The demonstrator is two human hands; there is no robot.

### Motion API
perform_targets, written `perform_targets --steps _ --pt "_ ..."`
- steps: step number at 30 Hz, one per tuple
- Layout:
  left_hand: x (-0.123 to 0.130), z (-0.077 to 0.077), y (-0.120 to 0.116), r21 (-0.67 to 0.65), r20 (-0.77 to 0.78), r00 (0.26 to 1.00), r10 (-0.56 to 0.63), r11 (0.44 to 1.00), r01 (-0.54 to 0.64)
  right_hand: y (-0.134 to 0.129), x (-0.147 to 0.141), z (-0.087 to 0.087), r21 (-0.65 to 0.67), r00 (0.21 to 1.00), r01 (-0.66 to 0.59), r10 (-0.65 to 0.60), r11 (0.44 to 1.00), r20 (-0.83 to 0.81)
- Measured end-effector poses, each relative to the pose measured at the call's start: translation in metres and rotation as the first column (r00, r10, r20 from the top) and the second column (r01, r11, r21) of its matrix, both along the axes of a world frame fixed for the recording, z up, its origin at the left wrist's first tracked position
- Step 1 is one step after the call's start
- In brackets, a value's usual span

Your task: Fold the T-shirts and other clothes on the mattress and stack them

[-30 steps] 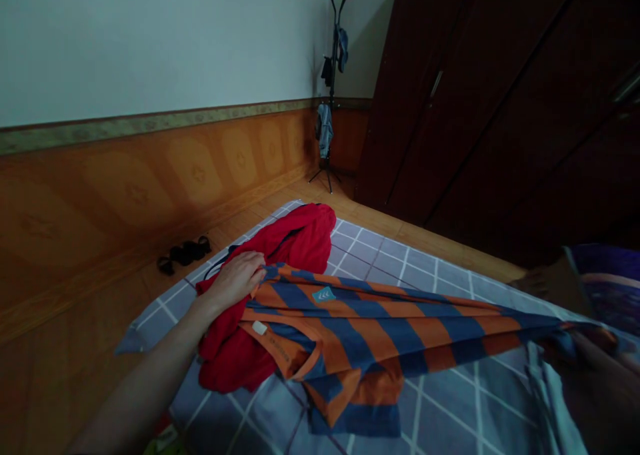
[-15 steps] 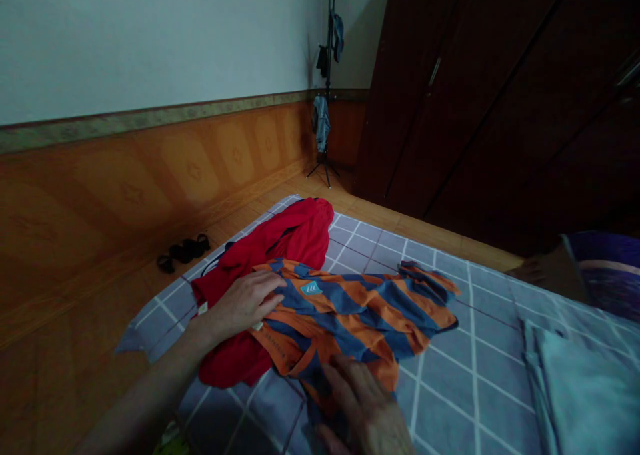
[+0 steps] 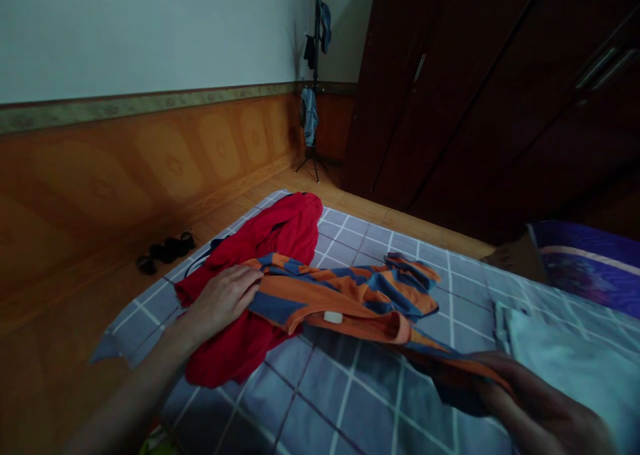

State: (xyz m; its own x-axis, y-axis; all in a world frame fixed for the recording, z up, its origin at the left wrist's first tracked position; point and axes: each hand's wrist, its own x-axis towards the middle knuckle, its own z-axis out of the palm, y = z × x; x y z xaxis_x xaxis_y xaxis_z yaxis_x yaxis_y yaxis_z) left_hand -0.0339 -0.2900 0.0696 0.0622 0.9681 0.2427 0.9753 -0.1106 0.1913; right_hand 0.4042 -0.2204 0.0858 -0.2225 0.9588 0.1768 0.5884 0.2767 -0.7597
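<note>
An orange and blue patterned shirt (image 3: 320,295) stretches between my hands over the bed, its round collar and white neck label facing me. My left hand (image 3: 227,294) is closed on the shirt's left part, which overlaps a red garment (image 3: 270,232). At the lower right, my right hand (image 3: 540,402) grips the near edge and holds it up off the sheet. Part of the shirt still lies bunched on the bed toward the far side. The red garment lies crumpled beneath and behind my left hand.
The bed has a grey-blue checked sheet (image 3: 335,382). A folded pale garment (image 3: 565,362) lies at the right, with a purple bundle (image 3: 590,262) beyond. Black sandals (image 3: 165,250) rest on the floor at left. A coat rack (image 3: 315,75) stands in the corner beside a dark wardrobe (image 3: 450,95).
My right hand has moved right and taken hold of the shirt, pulling its near side out and up. My left hand stays near its former place. The view has shifted slightly.
</note>
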Motion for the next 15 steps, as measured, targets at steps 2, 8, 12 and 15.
perform_targets --steps 2,8,12,15 --pt "0.017 0.004 0.001 0.018 0.025 0.998 -0.059 0.998 0.059 -0.001 -0.008 -0.010 -0.112 1.000 -0.011 0.013 0.994 0.017" --pt "0.052 0.002 -0.008 -0.171 0.043 0.974 -0.222 0.959 0.226 0.001 -0.023 -0.032 -0.260 0.990 0.089 -0.115 0.962 -0.088" --pt "0.048 -0.025 -0.010 -0.179 0.005 0.977 -0.214 0.961 0.211 0.002 -0.030 -0.027 -0.245 0.997 -0.043 0.025 0.969 -0.077" --pt "0.045 -0.033 -0.007 -0.143 0.020 0.981 -0.193 0.971 0.193 -0.006 -0.047 -0.027 -0.240 0.982 -0.178 0.189 0.954 0.022"
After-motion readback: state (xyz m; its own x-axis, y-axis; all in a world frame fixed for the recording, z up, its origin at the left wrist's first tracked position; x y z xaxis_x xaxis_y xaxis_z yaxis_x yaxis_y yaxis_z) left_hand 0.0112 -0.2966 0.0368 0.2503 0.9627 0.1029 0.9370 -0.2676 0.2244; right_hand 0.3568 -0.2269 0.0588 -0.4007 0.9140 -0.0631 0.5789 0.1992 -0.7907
